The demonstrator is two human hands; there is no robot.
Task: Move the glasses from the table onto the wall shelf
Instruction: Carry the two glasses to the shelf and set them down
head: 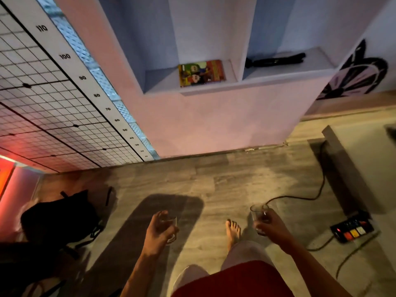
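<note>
- Head view, far left: a gridded chart (53, 108) with printed numbers is leaning along the wall; a black bag (60, 219) is lying on the floor below it.
- Left hand (158, 229) is curling its fingers round a clear glass (171, 230), holding it upright above the floor.
- Bare foot (233, 232) is standing between the two hands.
- Wall shelf (235, 81) is sitting well above and ahead; a colourful book (201, 72) is lying in its left compartment, a black object (275, 60) in its right.
- Right hand (271, 229) is gripping a second glass (259, 217), slightly tilted, also over the floor.
- Far right: a power strip (352, 230) with its cable is lying beside a grey block.
</note>
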